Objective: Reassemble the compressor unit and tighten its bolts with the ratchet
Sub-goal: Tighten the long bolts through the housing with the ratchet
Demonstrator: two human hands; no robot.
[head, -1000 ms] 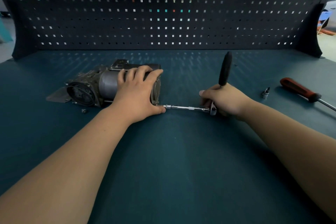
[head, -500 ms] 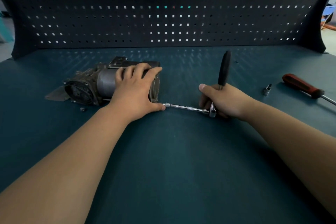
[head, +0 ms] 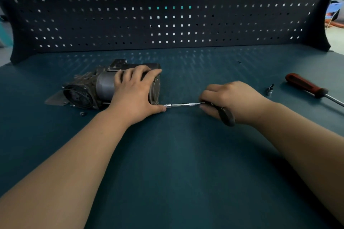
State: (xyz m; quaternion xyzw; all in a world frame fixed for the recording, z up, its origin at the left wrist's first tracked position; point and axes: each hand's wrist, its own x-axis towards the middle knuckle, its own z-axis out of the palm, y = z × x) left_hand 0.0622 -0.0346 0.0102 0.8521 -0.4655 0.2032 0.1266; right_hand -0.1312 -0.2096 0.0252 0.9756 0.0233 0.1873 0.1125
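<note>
BOLTS GO BACK IN: At the blue workbench (head: 176, 173), I have the tightening step in hand. My left hand (head: 135, 93) is clamped over the right end of the compressor (head: 87, 89), fingers curled across its top and thumb down by its lower corner. That pins the unit where it lies on its side, left of centre on the bench.

My right hand (head: 232, 98) is wrapped round the ratchet (head: 225, 115) near its head, and the dark handle points out of the fist toward me. A slim steel extension bar (head: 183, 105) runs level from that hand to the compressor's end plate and meets it just beside my left thumb. I cannot tell whether the socket sits fully on a bolt head, because the thumb crowds the joint.

As I judge it, the next move is a swing of the handle about the bar's axis. The bar must stay square to the plate, and the left hand must bear down so the body does not roll.

A small loose fastener (head: 81, 113) lies in front of the compressor's round face. A spare socket (head: 270, 91) and a red-handled screwdriver (head: 305, 84) lie well apart to the right.
</note>
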